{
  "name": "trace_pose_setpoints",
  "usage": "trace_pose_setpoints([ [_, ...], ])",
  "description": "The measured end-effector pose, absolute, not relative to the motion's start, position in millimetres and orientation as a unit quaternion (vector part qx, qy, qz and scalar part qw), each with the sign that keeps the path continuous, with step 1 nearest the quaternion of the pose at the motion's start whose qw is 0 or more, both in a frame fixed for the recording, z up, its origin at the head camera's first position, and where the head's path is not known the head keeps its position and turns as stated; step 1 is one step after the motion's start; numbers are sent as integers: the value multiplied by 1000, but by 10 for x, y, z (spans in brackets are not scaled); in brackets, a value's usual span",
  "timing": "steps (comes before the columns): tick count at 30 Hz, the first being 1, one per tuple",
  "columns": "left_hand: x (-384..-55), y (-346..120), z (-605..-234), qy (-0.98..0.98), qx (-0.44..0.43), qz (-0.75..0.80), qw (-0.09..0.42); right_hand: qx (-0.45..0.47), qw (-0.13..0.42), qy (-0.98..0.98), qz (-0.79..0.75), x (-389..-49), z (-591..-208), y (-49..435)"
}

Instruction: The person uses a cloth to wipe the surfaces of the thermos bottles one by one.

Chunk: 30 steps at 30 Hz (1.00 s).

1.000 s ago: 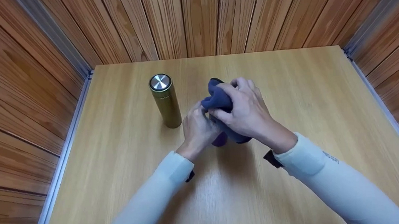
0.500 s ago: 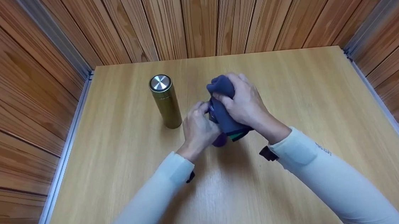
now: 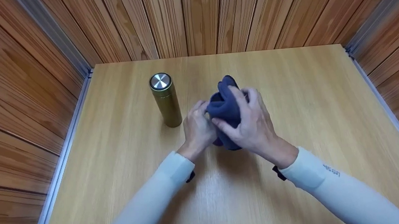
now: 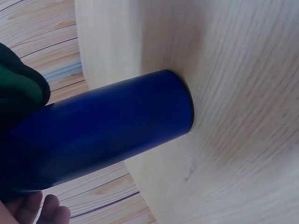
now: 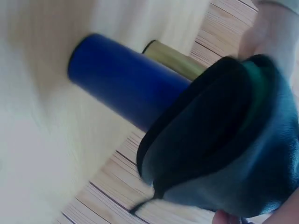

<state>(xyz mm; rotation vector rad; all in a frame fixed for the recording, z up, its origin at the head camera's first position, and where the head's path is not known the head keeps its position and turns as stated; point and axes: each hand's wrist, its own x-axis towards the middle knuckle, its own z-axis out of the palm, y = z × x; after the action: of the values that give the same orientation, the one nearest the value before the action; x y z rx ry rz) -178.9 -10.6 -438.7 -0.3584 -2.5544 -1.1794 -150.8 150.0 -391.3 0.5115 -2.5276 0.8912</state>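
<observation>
A blue bottle [image 4: 117, 116] stands on the table, mostly hidden from the head view by the hands and a cloth. My left hand [image 3: 199, 126] grips its upper part, and some fingertips [image 4: 53, 210] show beside it in the left wrist view. In my right hand [image 3: 255, 125] is a dark blue cloth [image 3: 226, 111], bunched around the bottle's top. The right wrist view shows the cloth [image 5: 224, 182] with black edging, a green inner side and a thin dark loop hanging off. The bottle's top is covered.
A gold-green flask [image 3: 167, 105] with a shiny silver lid stands upright a little left of my left hand. Wood-plank walls [image 3: 199, 19] enclose the table [image 3: 118, 168] at the back and sides, with metal rails along its side edges.
My right hand first moved up with the cloth, then came back down toward me and turned. The green side seen half a second ago is hidden in the head view. My left hand stayed put.
</observation>
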Motion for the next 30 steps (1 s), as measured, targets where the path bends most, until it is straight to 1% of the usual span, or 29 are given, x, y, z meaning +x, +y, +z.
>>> trace_pose_setpoints([
  [2,-1799,-112,-4399,-888,-134,-407,168,205,209,-921,259,-1511,-3860,1476],
  [4,-1807,-117,-4410,-884,-142,-406,181,213,190,-937,201,-1534,-3766,1436],
  [6,-1807,-125,-4420,-881,-145,-409,189,215,154,-952,153,-1578,-3646,1384],
  [11,-1788,-142,-4429,-882,-126,-414,185,198,30,-977,68,-1749,-3384,1223],
  [15,-1782,-138,-4432,-887,-114,-407,184,171,-51,-981,75,-1898,-3300,1128],
  [18,-1780,-129,-4429,-888,-112,-408,183,157,-86,-977,112,-1985,-3299,1109],
  [20,-1783,-125,-4424,-887,-112,-410,180,153,-96,-973,141,-2029,-3316,1120],
  [22,-1781,-125,-4413,-888,-114,-409,175,152,-94,-970,166,-2055,-3333,1138],
  [30,-1777,-132,-4367,-892,-136,-410,130,143,-48,-957,249,-2042,-3434,1213],
])
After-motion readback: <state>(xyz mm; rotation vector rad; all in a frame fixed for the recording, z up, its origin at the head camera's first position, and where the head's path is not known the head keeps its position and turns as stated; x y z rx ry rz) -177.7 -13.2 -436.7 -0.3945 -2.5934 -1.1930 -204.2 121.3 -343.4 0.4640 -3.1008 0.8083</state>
